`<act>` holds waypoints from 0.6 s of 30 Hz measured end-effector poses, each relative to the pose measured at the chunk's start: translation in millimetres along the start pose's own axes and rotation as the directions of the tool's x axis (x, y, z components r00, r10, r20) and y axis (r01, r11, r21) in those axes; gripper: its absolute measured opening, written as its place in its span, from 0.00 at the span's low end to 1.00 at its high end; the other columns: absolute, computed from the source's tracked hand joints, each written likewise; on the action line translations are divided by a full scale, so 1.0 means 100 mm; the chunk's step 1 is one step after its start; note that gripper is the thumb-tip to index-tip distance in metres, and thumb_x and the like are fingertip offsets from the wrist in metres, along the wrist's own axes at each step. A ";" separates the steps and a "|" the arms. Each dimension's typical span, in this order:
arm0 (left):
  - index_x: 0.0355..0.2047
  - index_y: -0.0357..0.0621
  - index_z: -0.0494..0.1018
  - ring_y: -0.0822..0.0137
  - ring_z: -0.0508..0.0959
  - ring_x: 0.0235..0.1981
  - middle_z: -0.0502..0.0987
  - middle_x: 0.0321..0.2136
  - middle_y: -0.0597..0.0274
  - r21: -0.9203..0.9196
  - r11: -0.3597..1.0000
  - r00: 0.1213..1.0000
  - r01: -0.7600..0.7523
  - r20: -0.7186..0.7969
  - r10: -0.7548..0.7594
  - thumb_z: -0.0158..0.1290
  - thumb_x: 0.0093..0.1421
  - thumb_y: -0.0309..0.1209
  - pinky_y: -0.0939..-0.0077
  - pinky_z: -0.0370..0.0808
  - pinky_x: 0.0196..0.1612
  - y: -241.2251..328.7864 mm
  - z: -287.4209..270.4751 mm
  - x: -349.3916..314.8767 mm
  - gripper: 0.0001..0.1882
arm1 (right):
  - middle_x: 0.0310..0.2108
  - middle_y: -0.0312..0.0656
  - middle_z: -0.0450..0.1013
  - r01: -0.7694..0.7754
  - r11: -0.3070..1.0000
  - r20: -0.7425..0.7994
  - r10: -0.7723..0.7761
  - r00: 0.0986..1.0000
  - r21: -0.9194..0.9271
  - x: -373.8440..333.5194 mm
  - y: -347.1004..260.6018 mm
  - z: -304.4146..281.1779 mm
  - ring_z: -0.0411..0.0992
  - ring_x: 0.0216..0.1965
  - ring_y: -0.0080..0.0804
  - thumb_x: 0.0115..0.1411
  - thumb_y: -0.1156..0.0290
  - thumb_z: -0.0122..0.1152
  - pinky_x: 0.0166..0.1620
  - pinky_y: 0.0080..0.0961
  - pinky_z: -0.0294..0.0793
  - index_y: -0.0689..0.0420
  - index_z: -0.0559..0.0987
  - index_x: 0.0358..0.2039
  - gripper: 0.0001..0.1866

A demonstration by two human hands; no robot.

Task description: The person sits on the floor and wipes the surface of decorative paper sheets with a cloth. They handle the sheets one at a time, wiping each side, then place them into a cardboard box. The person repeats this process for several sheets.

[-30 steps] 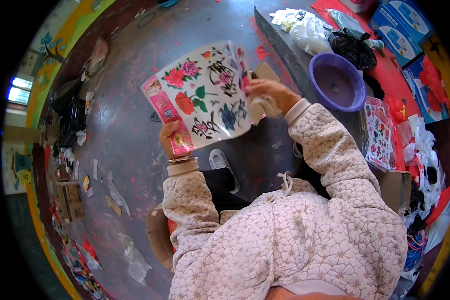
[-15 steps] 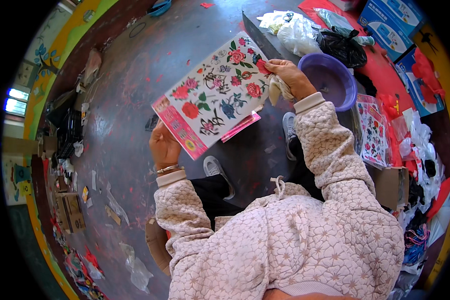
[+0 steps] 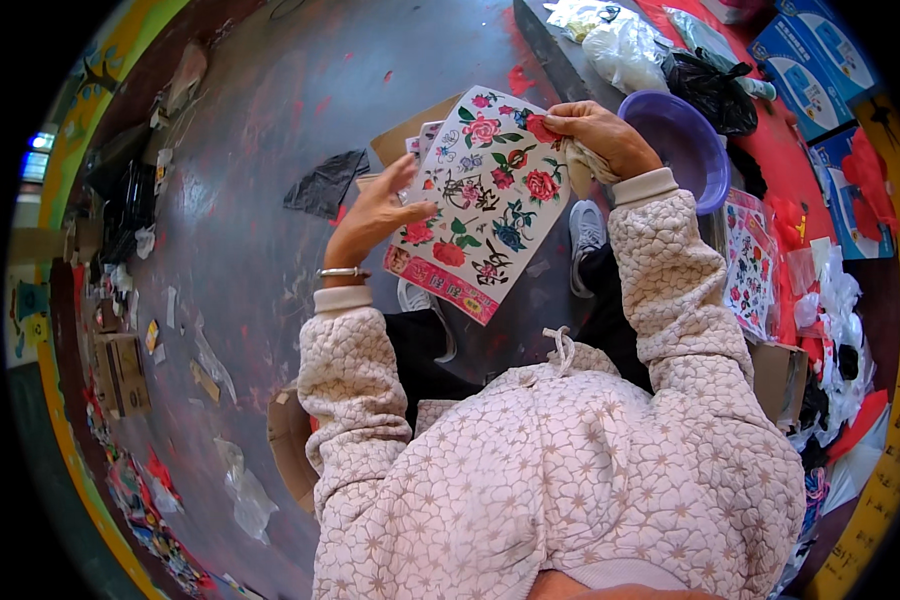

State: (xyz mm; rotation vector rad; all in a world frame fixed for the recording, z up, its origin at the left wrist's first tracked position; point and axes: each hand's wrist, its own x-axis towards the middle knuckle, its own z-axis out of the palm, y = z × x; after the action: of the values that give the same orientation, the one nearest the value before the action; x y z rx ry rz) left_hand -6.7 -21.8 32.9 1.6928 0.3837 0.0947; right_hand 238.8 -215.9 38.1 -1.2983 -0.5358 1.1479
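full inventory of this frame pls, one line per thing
flower sticker sheet: 1, white with red, blue and black flowers and a pink strip at the bottom edge, held up in front of the person
bowl: 1, purple, right of the sheet
black bag: 1, black, above the bowl
clear bags: a few, whitish, top centre
boxes: 2 showing, blue, top right on a red surface
packed sticker sheets: a stack, flowered, right of the sleeve
black scrap: 1, on the grey floor, left of the sheet
shoes: 2, grey, below the sheet
left hand: fingers spread on the sheet's left edge
right hand: pinches the sheet's top right corner
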 end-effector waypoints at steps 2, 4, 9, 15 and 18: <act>0.50 0.33 0.63 0.68 0.72 0.42 0.73 0.42 0.55 -0.154 0.986 0.994 0.061 0.101 -0.045 0.62 0.44 0.33 0.76 0.67 0.47 -0.05 0.05 0.00 0.34 | 0.26 0.41 0.75 -0.007 1.000 -0.009 0.007 1.000 0.002 0.01 -0.02 0.04 0.71 0.23 0.23 0.57 0.68 0.53 0.31 0.19 0.72 0.63 0.77 0.31 0.10; 0.47 0.32 0.65 0.71 0.75 0.37 0.75 0.37 0.58 -0.205 0.965 0.980 0.161 0.151 -0.131 0.63 0.42 0.30 0.78 0.70 0.43 0.00 0.07 -0.02 0.31 | 0.26 0.40 0.75 -0.040 0.998 -0.034 0.041 0.999 0.041 -0.03 -0.08 0.08 0.71 0.23 0.22 0.57 0.68 0.54 0.31 0.19 0.72 0.63 0.77 0.30 0.10; 0.47 0.32 0.64 0.71 0.74 0.37 0.74 0.37 0.58 -0.437 0.876 0.975 0.206 0.164 -0.147 0.59 0.45 0.25 0.78 0.70 0.44 -0.08 0.09 -0.06 0.28 | 0.25 0.39 0.74 -0.065 0.996 -0.118 0.058 0.991 -0.057 -0.01 -0.10 0.10 0.70 0.23 0.22 0.56 0.68 0.54 0.30 0.18 0.70 0.63 0.78 0.28 0.10; 0.59 0.37 0.49 0.66 0.67 0.48 0.66 0.49 0.55 -0.480 0.868 0.969 0.124 0.248 -0.001 0.49 0.47 0.18 0.74 0.63 0.53 -0.10 0.54 -0.08 0.37 | 0.23 0.38 0.74 -0.173 0.924 -0.131 0.135 0.982 -0.342 -0.06 -0.01 -0.21 0.69 0.23 0.22 0.55 0.68 0.54 0.31 0.19 0.68 0.63 0.78 0.28 0.11; 0.60 0.37 0.47 0.69 0.64 0.49 0.64 0.50 0.57 -0.287 0.954 0.936 -0.081 0.307 0.172 0.44 0.48 0.14 0.78 0.60 0.53 -0.08 0.83 -0.12 0.37 | 0.24 0.40 0.74 -0.226 0.919 -0.211 0.163 0.964 -0.322 -0.09 0.05 -0.32 0.69 0.23 0.23 0.55 0.68 0.54 0.31 0.20 0.68 0.63 0.77 0.28 0.11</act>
State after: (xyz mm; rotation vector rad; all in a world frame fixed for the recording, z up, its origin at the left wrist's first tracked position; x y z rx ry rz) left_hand 3.8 -102.8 13.1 1.4275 0.0059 -0.0400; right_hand 260.3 -239.1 27.6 -1.7747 -0.4946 1.1155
